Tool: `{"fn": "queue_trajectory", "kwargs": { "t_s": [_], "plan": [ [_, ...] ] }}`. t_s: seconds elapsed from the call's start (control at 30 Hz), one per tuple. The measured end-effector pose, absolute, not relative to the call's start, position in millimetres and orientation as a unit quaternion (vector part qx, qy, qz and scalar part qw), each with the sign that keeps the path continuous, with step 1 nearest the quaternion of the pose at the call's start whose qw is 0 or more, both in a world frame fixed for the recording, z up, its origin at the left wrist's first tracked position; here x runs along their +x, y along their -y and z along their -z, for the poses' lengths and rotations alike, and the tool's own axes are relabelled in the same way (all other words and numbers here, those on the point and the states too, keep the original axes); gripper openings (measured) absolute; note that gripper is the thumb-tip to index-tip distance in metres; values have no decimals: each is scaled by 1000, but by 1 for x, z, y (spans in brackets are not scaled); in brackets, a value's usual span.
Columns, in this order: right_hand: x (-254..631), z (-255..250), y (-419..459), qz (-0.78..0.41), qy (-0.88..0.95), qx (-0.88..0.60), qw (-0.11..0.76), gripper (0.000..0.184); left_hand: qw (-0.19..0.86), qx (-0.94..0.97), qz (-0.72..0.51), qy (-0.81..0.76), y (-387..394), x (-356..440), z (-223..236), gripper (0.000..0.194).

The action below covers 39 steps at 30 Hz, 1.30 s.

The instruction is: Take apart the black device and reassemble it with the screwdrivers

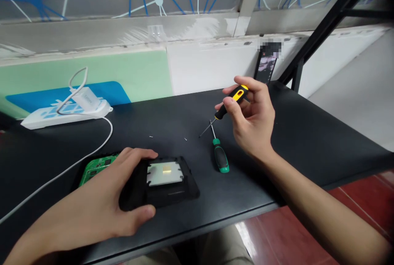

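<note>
We recorded the black housing [191, 187] flat on the worktop [301, 137], near its front edge, a pale rectangular plate [160, 174] set in its right part. A green circuit board [92, 169] showed at the left, partly hidden by our left hand [106, 193]. That hand's grip was spread wide over the housing, fingers at the far edge and thumb by the near edge; we could not tell how firmly it pressed. Our right hand [257, 121] had its grip closed on the handle of the yellow-and-black screwdriver [227, 107], shaft slanting down and leftward. Its shaft crossed that of the green-and-black screwdriver [221, 156] in our view; contact could not be determined. Two small screws, one to the left [151, 137] and one to the right [185, 139], lay beyond the housing. Behind, we noted a white power strip [40, 122] at left and a phone [266, 67] propped upright at right.
</note>
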State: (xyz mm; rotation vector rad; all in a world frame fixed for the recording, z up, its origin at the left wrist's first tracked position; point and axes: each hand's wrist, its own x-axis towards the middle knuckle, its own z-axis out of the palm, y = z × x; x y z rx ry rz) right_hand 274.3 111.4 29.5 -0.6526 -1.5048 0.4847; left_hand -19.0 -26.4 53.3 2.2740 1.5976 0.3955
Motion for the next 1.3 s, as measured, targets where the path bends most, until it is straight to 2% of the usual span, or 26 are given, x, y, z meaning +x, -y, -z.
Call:
{"fn": "queue_trajectory", "kwargs": {
  "t_s": [0.1,0.33,0.63,0.9,1.07,1.3],
  "plan": [
    [276,-30,-111,-195,666,-305,653,33,172,806,-97,-558,26,-2,-50,79],
    [293,-32,-127,-88,650,-368,659,36,137,830,-111,-530,16,27,-35,77],
    [286,-25,-125,-153,690,-379,598,38,151,828,-104,-531,18,26,-17,84],
    [292,-23,-130,-88,694,-428,572,40,160,830,-114,-522,20,24,-15,85],
    [293,-25,-131,-80,682,-449,572,39,156,832,-119,-519,21,24,-15,83],
    [296,-28,-131,-79,659,-423,617,37,172,828,-118,-521,22,24,-16,81]
  ]
}}
